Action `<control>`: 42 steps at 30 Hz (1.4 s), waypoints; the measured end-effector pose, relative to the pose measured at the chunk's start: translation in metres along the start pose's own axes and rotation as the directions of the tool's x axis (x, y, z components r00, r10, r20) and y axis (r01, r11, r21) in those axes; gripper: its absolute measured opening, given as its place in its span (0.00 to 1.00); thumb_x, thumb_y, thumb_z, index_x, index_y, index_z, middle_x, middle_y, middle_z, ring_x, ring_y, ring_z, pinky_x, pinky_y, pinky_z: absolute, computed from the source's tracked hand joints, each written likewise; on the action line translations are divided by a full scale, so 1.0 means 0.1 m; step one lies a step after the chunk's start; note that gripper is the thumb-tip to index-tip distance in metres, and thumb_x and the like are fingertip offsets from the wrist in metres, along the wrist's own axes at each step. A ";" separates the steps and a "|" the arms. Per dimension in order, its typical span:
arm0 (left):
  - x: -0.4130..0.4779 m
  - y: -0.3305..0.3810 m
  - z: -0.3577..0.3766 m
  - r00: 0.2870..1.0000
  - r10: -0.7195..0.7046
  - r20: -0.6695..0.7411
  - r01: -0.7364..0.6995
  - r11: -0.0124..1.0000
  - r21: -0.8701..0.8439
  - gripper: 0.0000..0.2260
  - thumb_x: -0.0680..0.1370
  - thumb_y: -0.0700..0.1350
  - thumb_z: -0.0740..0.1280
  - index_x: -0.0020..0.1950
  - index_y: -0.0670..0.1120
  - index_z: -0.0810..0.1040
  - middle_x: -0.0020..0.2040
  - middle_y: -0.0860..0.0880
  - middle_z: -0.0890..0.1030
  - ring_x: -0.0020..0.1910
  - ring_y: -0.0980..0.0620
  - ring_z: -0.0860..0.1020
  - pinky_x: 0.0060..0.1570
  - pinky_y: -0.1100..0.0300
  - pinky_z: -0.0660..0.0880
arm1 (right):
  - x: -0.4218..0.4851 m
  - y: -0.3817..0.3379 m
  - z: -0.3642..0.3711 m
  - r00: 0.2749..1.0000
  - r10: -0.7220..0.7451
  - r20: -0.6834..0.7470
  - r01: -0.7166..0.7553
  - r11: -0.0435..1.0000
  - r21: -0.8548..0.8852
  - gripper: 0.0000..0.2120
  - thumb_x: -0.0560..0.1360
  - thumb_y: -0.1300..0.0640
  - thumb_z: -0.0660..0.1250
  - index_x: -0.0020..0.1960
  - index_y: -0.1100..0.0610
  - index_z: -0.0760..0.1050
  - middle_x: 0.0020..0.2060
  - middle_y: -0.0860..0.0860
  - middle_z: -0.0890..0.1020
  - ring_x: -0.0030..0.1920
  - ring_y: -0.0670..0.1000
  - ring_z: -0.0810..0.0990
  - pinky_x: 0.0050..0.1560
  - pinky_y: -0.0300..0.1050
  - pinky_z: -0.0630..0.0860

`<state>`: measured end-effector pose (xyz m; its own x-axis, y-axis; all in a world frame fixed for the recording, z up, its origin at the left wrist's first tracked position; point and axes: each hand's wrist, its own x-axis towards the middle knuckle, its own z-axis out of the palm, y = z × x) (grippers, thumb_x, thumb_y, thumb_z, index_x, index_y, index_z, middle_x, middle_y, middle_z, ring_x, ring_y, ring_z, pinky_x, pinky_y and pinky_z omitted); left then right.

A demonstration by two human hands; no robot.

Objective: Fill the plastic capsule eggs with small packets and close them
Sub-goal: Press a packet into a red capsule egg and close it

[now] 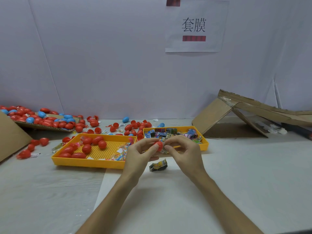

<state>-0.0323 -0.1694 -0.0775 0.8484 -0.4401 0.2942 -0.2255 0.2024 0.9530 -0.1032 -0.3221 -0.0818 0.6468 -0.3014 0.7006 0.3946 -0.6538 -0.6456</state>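
My left hand [141, 153] grips a red egg half [158, 145] above the table's middle. My right hand [183, 150] pinches a small printed packet [166, 146] at the mouth of that half. Another crumpled packet [158, 165] lies on the table just below my hands. A yellow tray [87, 162] on the left holds several closed red eggs and some clear candy packets. A second yellow tray [205, 141] behind my hands holds several small printed packets.
Several loose red and blue eggs [128, 127] lie scattered behind the trays. A flat cardboard sheet [42, 126] at the far left carries more eggs. A collapsed cardboard box [236, 115] stands at the right. A white wall with a paper sign [194, 26] closes the back.
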 end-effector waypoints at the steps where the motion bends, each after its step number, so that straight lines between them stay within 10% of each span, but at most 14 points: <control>1: 0.00 0.00 0.00 1.000 0.001 -0.001 -0.001 1.000 0.002 0.06 0.78 0.42 0.72 0.52 0.52 0.85 0.46 0.54 0.87 0.47 0.52 0.86 0.39 0.63 0.81 | 0.00 0.00 0.00 1.000 0.006 -0.004 -0.006 1.000 0.001 0.05 0.74 0.64 0.75 0.48 0.56 0.85 0.45 0.46 0.84 0.47 0.45 0.83 0.45 0.44 0.83; 28: -0.01 -0.02 0.01 0.991 0.134 0.020 -0.135 0.963 0.234 0.11 0.78 0.40 0.72 0.49 0.58 0.83 0.46 0.56 0.86 0.45 0.53 0.85 0.40 0.58 0.83 | 0.01 0.02 0.02 0.997 -0.073 0.025 0.074 0.996 -0.046 0.04 0.72 0.63 0.77 0.46 0.58 0.85 0.44 0.48 0.83 0.46 0.45 0.82 0.40 0.36 0.78; 42: -0.01 -0.01 0.00 0.999 -0.043 0.027 0.044 0.999 -0.025 0.05 0.75 0.41 0.74 0.50 0.48 0.87 0.46 0.48 0.87 0.46 0.48 0.86 0.41 0.61 0.82 | 0.00 0.03 0.03 0.990 -0.071 -0.120 0.058 0.992 -0.110 0.12 0.70 0.55 0.79 0.39 0.51 0.75 0.37 0.44 0.75 0.37 0.47 0.73 0.34 0.35 0.70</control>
<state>-0.0331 -0.1690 -0.0789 0.8443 -0.4717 0.2543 -0.1756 0.2048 0.9629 -0.1002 -0.3216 -0.0847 0.5341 -0.3348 0.7763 0.3577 -0.7424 -0.5664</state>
